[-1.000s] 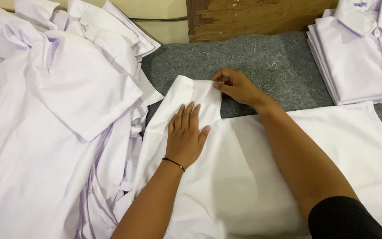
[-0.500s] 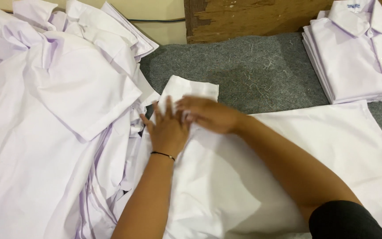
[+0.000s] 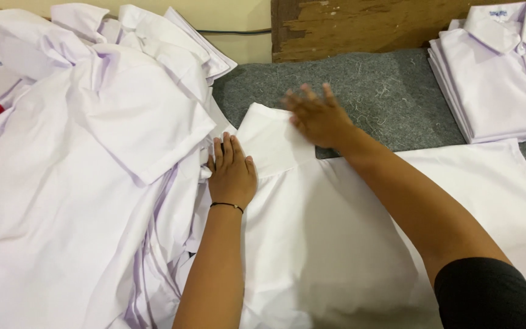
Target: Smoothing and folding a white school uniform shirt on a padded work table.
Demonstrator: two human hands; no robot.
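White shirt [image 3: 336, 244]: spread flat on the grey felt bench [image 3: 385, 91] before me, its sleeve [image 3: 269, 143] folded upward. My left hand [image 3: 231, 173]: palm down, fingers together, pressing the shirt's left edge. My right hand [image 3: 318, 116]: fingers spread, blurred, at the sleeve's far end. Loose pile of white shirts [image 3: 80, 164]: crowding the left side, touching my left hand. Folded shirt stack [image 3: 497, 76]: far right, well apart.

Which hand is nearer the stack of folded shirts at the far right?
Right. The right hand rests on the sleeve, partway toward the folded shirts; the left hand lies farther away by the loose pile.
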